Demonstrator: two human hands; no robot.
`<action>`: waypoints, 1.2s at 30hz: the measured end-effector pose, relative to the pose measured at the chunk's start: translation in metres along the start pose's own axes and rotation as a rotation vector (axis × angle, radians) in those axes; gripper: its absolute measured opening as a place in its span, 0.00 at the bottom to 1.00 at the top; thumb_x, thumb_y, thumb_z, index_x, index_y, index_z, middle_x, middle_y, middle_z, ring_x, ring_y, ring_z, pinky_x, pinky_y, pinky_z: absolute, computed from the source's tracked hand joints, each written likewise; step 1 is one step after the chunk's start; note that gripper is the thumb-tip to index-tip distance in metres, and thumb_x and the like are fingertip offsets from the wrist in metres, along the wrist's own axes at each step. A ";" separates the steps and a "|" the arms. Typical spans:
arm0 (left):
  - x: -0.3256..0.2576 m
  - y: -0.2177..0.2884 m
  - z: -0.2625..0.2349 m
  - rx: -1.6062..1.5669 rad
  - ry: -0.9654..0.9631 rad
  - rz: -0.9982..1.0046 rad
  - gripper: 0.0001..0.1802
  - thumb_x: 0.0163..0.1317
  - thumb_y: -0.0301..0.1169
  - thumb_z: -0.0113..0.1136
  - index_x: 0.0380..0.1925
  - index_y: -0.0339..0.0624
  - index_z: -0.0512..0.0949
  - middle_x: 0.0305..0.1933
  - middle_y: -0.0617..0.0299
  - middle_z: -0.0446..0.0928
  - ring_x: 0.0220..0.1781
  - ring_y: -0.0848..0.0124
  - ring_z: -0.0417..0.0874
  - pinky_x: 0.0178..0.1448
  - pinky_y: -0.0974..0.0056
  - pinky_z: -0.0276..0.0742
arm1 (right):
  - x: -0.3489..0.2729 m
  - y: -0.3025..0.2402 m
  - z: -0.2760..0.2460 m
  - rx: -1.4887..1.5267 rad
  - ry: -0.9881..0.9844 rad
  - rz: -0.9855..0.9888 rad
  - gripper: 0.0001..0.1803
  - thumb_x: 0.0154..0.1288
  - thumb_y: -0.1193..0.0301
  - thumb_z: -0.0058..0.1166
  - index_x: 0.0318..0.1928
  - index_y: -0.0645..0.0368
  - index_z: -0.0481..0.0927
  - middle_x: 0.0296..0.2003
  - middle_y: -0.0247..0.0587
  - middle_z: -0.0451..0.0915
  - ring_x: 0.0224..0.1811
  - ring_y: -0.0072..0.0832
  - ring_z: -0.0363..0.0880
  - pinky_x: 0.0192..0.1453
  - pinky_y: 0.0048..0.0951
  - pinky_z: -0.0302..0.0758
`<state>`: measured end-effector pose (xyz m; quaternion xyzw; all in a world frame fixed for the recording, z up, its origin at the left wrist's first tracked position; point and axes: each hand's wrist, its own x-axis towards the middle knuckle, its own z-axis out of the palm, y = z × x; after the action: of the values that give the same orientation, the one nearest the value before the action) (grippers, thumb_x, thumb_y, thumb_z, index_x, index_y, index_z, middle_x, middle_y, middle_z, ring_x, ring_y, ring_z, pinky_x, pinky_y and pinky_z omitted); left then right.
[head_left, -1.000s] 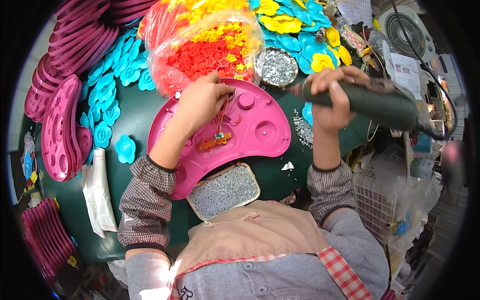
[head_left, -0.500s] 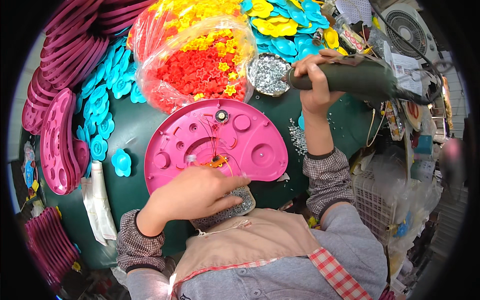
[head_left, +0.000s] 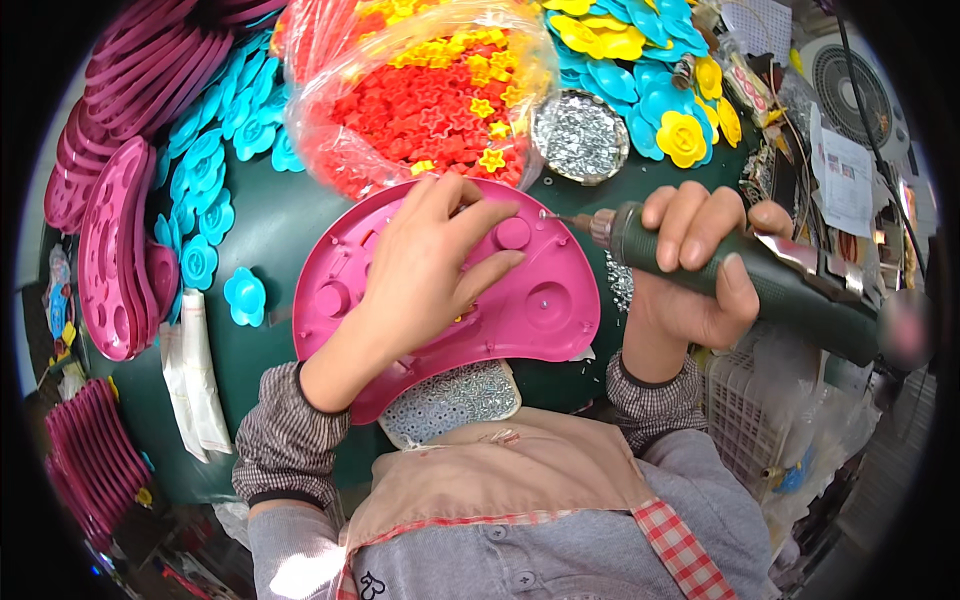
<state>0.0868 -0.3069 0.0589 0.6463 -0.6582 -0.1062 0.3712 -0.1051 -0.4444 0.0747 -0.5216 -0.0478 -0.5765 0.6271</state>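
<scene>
Pink half-round plastic panel [head_left: 540, 310] lies on the dark green table [head_left: 270, 240] before me. My left hand [head_left: 430, 265] presses flat on it, fingers spread; my right hand [head_left: 695, 265] clenches the green electric screwdriver [head_left: 760, 275], tip at the panel's upper edge.

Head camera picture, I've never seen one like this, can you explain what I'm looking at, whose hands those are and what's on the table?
The picture comes from a fisheye camera worn on a person's head, looking down, so straight edges bend near the rim. Both forearms entering from below belong to the wearer. The left hand rests flat on a pink half-round plastic tray lying on the dark green table. The right hand grips a dark green electric screwdriver, its bit pointing at the tray's upper edge. Around them lie a clear bag of red and yellow plastic stars, a round dish of screws, blue plastic flowers, yellow plastic flowers and stacked pink trays.
</scene>
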 end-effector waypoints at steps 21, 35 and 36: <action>-0.026 -0.014 0.024 -0.003 0.189 0.140 0.18 0.53 0.32 0.80 0.38 0.38 0.81 0.33 0.57 0.76 0.36 0.56 0.80 0.38 0.53 0.76 | -0.016 0.006 0.039 -0.010 -0.076 0.088 0.26 0.66 0.70 0.51 0.65 0.53 0.70 0.30 0.39 0.76 0.28 0.30 0.74 0.47 0.44 0.77; -0.046 -0.026 0.028 -0.023 -0.001 -0.191 0.24 0.57 0.35 0.77 0.52 0.41 0.82 0.45 0.55 0.77 0.45 0.53 0.84 0.45 0.52 0.82 | -0.016 0.065 0.033 -0.174 0.027 0.197 0.20 0.67 0.79 0.54 0.57 0.60 0.64 0.28 0.43 0.76 0.29 0.31 0.78 0.41 0.41 0.81; -0.046 -0.026 0.028 -0.022 -0.002 -0.185 0.24 0.57 0.35 0.77 0.52 0.41 0.82 0.45 0.55 0.77 0.46 0.53 0.84 0.46 0.52 0.82 | -0.016 0.068 0.033 -0.163 0.036 0.205 0.20 0.67 0.81 0.55 0.56 0.61 0.64 0.28 0.42 0.77 0.28 0.31 0.79 0.38 0.39 0.81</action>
<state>0.0842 -0.2777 0.0068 0.7002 -0.5947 -0.1481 0.3661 -0.0404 -0.4241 0.0382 -0.5626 0.0638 -0.5205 0.6391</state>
